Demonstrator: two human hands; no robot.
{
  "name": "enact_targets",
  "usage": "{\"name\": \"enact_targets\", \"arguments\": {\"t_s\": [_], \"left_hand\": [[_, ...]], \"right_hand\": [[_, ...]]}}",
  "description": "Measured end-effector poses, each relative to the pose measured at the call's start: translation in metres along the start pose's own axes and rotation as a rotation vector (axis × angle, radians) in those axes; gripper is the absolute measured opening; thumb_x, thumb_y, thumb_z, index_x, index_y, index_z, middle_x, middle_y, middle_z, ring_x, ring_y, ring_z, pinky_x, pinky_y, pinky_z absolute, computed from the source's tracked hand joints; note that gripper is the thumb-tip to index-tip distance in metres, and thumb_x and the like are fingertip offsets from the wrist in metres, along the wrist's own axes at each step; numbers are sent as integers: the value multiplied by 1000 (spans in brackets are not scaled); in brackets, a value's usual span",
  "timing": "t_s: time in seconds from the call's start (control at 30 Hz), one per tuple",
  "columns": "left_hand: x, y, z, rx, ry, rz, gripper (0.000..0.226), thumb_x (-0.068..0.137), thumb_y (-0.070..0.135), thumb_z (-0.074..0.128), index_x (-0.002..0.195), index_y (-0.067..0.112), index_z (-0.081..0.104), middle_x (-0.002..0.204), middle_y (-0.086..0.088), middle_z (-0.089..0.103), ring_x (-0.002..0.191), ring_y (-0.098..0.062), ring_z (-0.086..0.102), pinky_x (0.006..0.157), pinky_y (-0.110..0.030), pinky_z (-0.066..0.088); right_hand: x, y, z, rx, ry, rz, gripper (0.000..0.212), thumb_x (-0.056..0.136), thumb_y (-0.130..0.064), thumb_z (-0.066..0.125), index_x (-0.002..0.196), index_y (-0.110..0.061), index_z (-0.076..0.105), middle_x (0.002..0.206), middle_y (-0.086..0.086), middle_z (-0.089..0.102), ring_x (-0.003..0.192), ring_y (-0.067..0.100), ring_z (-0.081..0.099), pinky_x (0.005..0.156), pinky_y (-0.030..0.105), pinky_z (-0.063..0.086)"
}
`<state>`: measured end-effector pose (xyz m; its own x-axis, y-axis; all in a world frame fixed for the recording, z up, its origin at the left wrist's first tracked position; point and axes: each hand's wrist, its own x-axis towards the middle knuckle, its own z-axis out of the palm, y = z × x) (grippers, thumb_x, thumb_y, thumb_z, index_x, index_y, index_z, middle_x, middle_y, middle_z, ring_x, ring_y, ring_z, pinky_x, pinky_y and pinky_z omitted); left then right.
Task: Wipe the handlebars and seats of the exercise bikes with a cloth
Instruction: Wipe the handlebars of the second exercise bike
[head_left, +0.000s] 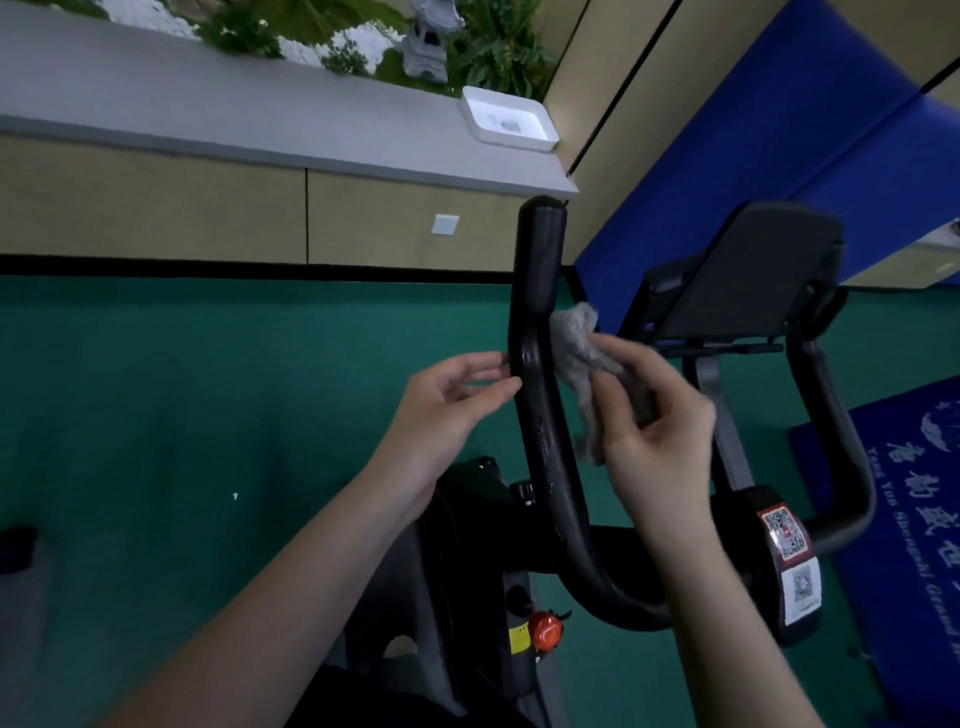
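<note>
A black exercise bike fills the middle of the view. Its left handlebar (537, 291) rises as a long curved bar, and the right handlebar (836, 415) curves up on the far side of the console (748, 275). My right hand (660, 421) pinches a grey cloth (579, 358) just to the right of the left handlebar, the cloth's edge against the bar. My left hand (447, 410) is open on the bar's left side, with its fingertips at the bar. The seat is out of view.
A red knob (545, 631) sits low on the frame, and a QR sticker (784, 535) marks the stem. Green carpet (182, 415) lies around the bike, a blue mat (904, 499) at right. A grey ledge (208, 98) with a white tray (511, 119) runs behind.
</note>
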<state>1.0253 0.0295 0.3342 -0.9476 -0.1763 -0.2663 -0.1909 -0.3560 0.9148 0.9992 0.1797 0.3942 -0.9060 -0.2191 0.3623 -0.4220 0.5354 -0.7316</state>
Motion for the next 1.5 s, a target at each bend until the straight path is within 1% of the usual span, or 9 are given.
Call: {"name": "enact_targets", "arguments": {"t_s": [0.1,0.37,0.5,0.7,0.83,1.03,1.23,1.33,1.5], "left_hand": [[-7,-2,6,-48,34,-35,18,82,23,71,100,25,69,101,8,70,94,1,64,86,-18,46],[-21,-12,23,-172,142,14,11,83,17,70,92,25,69,76,20,71,77,13,62,66,-2,42],[-29,-23,36,-293,221,3,16,83,19,70,99,18,71,88,12,72,80,10,64,70,-1,44],[-38,-34,50,-477,286,26,19,84,15,68,103,12,72,90,9,72,78,11,63,64,1,41],[-38,-37,57,-530,321,26,19,83,19,70,101,17,73,95,7,74,84,10,64,69,0,43],[-37,-39,60,-542,341,42,18,83,20,69,101,16,73,95,7,73,88,5,64,71,-3,44],[-40,-34,57,-453,318,15,20,86,26,66,103,17,72,98,2,73,97,-8,65,80,-17,42],[-42,-33,55,-360,325,20,14,88,24,63,99,20,71,96,4,71,92,-7,63,81,-24,43],[-42,-25,44,-169,379,119,15,92,16,58,92,27,68,89,9,71,86,-7,62,74,-19,42]], "right_hand": [[31,-16,-4,-89,-104,-331,27,90,5,53,107,-10,68,105,-3,67,99,7,63,87,21,47],[102,-40,11,-625,-752,-1013,31,83,14,55,109,0,67,108,16,67,104,35,62,97,49,43],[111,-42,21,-766,-1068,-1053,34,82,10,54,110,-5,68,102,13,66,100,33,61,94,37,43],[104,-45,22,-669,-1291,-972,27,88,4,58,111,-5,69,107,11,68,99,26,64,88,37,50],[113,-48,23,-665,-1175,-1034,17,89,-3,61,103,1,69,96,18,68,91,33,65,82,44,51],[93,-31,15,-578,-1137,-1055,25,86,11,56,104,2,70,99,17,69,97,34,66,87,45,51],[80,-18,10,-490,-954,-1024,23,84,11,57,100,1,70,97,16,69,95,33,65,86,41,50],[76,-12,-1,-354,-851,-909,25,85,11,55,99,-2,71,99,11,70,96,26,66,87,30,49],[64,-1,-14,-208,-462,-774,26,85,11,56,101,-3,71,102,4,69,99,13,62,90,14,43]]}}
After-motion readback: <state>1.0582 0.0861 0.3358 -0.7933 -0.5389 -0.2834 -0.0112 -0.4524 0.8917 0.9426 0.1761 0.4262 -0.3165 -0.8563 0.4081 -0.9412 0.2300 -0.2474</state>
